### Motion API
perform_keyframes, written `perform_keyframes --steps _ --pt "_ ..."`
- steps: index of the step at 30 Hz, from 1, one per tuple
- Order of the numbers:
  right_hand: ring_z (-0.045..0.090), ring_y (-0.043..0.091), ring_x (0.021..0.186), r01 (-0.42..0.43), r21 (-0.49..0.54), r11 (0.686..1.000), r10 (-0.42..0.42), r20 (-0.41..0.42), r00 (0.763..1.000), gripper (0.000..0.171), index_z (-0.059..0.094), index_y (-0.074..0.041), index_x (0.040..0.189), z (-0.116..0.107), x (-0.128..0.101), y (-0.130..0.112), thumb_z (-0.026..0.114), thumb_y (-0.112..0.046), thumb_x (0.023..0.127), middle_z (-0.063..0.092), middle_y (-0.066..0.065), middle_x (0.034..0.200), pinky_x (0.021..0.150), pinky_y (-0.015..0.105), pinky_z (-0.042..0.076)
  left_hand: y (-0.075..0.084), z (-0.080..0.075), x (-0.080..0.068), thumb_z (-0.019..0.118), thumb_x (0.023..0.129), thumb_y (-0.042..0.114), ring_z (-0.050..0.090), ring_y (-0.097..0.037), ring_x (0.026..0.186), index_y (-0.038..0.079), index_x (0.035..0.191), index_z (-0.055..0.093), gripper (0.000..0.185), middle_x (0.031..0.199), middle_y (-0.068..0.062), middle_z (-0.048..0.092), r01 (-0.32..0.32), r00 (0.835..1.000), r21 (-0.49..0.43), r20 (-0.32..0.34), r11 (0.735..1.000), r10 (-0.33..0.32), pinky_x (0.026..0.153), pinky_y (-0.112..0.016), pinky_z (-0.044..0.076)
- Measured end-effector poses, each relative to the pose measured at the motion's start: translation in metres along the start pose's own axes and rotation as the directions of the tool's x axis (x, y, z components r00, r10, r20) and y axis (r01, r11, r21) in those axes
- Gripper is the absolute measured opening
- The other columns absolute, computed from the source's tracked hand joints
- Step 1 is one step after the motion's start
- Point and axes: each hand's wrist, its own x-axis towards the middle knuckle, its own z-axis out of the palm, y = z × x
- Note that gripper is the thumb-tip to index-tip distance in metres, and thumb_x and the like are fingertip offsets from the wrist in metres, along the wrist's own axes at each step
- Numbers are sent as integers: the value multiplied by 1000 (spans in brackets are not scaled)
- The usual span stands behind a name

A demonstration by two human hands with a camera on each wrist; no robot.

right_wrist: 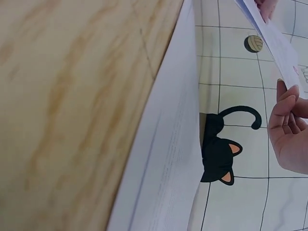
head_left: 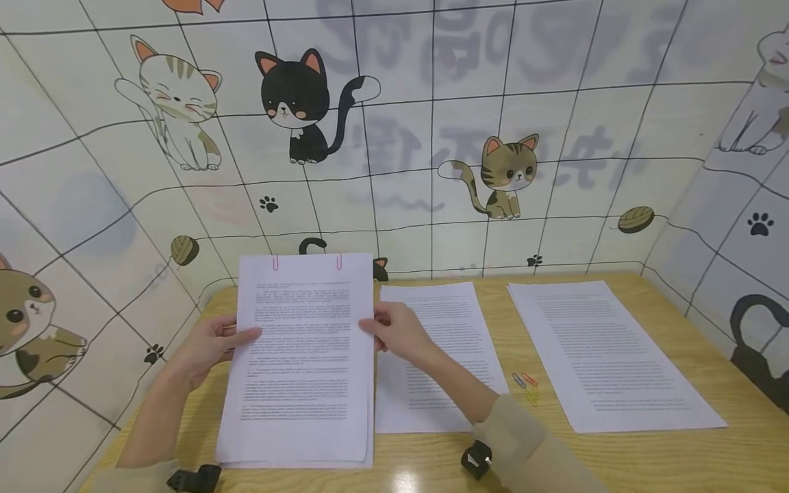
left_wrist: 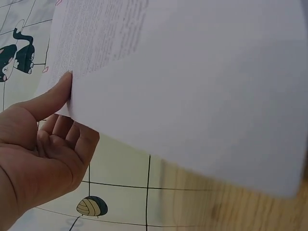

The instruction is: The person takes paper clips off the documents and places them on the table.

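A: What is seen at the left?

B: The left hand [head_left: 212,346] is held at the left edge of a clipped stack of printed sheets [head_left: 302,356]. Its thumb is laid on the front of the sheets and the fingers are curled behind, so the edge is pinched. In the left wrist view the same hold [left_wrist: 45,139] is shown against the stack [left_wrist: 192,82].

A: How is the stack placed?

B: It is tilted up toward the head camera, its bottom edge resting on the wooden table [head_left: 616,459]. Two red paper clips [head_left: 275,262] are fixed along its top edge.

A: And the other side of it?

B: The right edge is gripped by the right hand [head_left: 397,332], thumb in front and fingers behind; in the right wrist view the sheets [right_wrist: 274,43] are seen pinched by that hand [right_wrist: 288,130].

A: What is found further right?

B: A second sheaf of pages [head_left: 440,356] is laid flat just beside the stack, partly under the right forearm. A few loose coloured clips [head_left: 527,387] are lying next, and a third pile of pages [head_left: 607,356] is spread flat beyond them.
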Motion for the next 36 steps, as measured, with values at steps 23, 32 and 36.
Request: perform_keyframes --steps 23,32,36 --pt "46 14 52 90 -69 994 -95 -67 993 10 68 -6 98 -56 -22 1 64 -15 100 52 4 59 49 24 32 42 47 -1 72 96 18 73 -21 93 -11 133 55 50 109 -8 75 -58 998 -96 29 994 61 81 -32 58" --pt "46 15 54 99 -77 992 -105 -77 991 13 68 -6 96 -80 -31 12 65 -17 101 50 6 59 51 24 34 50 69 8 72 95 16 74 -26 93 -9 129 59 44 109 -15 74 -79 992 -103 89 992 88 79 -35 58" --pt "46 15 55 98 -72 993 -102 -63 993 12 68 -5 101 -92 -37 14 64 -16 101 50 5 60 52 24 34 55 80 8 73 94 15 74 -28 90 -9 126 62 41 107 -17 74 -94 991 -84 90 992 101 77 -35 59"
